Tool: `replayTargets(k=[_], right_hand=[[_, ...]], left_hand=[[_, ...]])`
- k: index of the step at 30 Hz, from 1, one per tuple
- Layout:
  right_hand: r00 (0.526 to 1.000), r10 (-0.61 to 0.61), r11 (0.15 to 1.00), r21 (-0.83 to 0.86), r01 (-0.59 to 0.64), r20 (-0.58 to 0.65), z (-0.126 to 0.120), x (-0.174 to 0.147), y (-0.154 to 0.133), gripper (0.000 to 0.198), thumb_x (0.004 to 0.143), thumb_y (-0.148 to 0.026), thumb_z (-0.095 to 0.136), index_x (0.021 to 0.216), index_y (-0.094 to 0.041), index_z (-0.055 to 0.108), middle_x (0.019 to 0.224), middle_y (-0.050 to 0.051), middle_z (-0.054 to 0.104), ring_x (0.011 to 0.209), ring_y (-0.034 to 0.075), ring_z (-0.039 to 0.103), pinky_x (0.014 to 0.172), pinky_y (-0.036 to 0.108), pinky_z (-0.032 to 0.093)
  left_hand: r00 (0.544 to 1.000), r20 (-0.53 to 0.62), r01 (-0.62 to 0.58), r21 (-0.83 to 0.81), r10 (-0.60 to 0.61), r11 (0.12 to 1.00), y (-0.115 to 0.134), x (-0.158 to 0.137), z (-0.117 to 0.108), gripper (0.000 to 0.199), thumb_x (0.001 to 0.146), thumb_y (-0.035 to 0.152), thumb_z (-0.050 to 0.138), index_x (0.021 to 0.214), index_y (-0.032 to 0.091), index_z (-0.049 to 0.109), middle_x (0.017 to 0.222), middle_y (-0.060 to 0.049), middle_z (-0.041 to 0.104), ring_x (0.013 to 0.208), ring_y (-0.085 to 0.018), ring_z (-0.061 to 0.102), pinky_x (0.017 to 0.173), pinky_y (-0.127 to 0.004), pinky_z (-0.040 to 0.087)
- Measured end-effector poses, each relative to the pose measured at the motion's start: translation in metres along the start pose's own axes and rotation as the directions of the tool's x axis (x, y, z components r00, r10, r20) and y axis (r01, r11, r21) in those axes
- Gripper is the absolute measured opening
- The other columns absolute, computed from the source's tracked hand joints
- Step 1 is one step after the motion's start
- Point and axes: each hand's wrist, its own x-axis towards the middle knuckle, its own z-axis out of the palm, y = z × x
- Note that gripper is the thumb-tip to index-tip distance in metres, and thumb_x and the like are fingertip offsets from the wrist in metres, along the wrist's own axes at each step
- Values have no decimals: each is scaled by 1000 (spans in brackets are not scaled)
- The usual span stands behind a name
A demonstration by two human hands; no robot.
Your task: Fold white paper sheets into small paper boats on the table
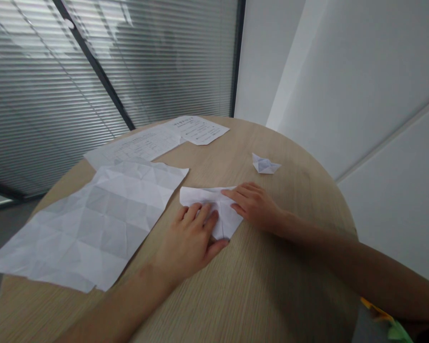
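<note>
Your left hand and right hand rest on the folded white paper around the middle of the round wood-grain table, thumbs apart from fingers. It should handle light, flexible and easily creased, best steadied by its far edge; its long axis runs left to right, the tapered end pointing near.
</note>
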Motion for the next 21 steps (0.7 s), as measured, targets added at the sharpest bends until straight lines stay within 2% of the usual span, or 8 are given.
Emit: replayTargets(k=[2, 4, 6, 10, 13, 17, 19, 21], right_hand=[[999, -28, 1000, 3, 28, 27, -1, -3, -3, 34, 94, -11, 50, 126, -15, 61, 112, 13, 71, 99, 24, 64, 91, 41, 48], [995, -78, 997, 7, 78, 58, -3, -4, -6, 31, 95, -10, 45, 119, -14, 64, 111, 13, 71, 99, 23, 66, 91, 40, 49], [986, -140, 990, 21, 138, 89, -3, -6, -9, 28, 96, -11, 43, 114, -14, 65, 113, 13, 71, 101, 22, 66, 92, 39, 50], [974, -184, 983, 48, 179, 136, -2, -6, -10, 30, 97, -11, 42, 117, -14, 64, 125, 14, 67, 116, 21, 62, 103, 39, 47], [967, -175, 984, 78, 163, 187, -1, -5, -11, 37, 94, -8, 40, 127, -8, 58, 134, 17, 61, 128, 22, 55, 110, 40, 41], [948, -166, 983, 122, 137, 271, -3, -3, -11, 45, 90, -8, 43, 134, -3, 52, 143, 20, 53, 136, 23, 47, 115, 40, 37], [941, -158, 982, 144, 119, 301, -7, -5, -8, 46, 88, -7, 44, 133, -5, 53, 144, 19, 52, 136, 22, 47, 116, 40, 37], [940, -147, 982, 162, 101, 308, -12, -11, -4, 47, 86, -6, 45, 131, -9, 54, 145, 17, 52, 137, 20, 47, 115, 40, 37]], left_hand=[[998, -61, -30, 51, 33, 998, 1, -1, -1, 52, 92, 57, 50, 117, 14, 66, 143, -17, 53, 127, -39, 48, 104, -59, 39], [990, -112, -72, 77, 80, 994, 1, 0, 0, 51, 93, 55, 50, 119, 15, 66, 150, -15, 45, 139, -39, 37, 114, -61, 27], [987, -115, -105, 68, 112, 992, -1, 0, 1, 51, 93, 54, 51, 121, 14, 64, 152, -15, 43, 143, -38, 32, 118, -60, 20], [993, -41, -108, -1, 108, 994, -4, 2, 4, 53, 94, 55, 47, 122, 11, 62, 138, -19, 56, 132, -38, 47, 111, -58, 34], [995, 2, -102, -55, 102, 993, -5, 3, 6, 52, 96, 53, 46, 125, 12, 59, 135, -19, 58, 125, -36, 54, 104, -55, 43], [998, 28, -53, -84, 56, 995, -6, 2, 9, 60, 94, 54, 48, 134, 10, 50, 139, -21, 54, 128, -39, 50, 104, -54, 44], [999, 29, -14, -88, 16, 996, -6, 1, 10, 67, 93, 58, 48, 139, 10, 45, 140, -21, 53, 130, -40, 48, 104, -55, 43], [999, 35, 28, -80, -25, 996, -7, 0, 9, 70, 91, 63, 47, 137, 11, 47, 140, -21, 52, 130, -41, 47, 104, -56, 43]])
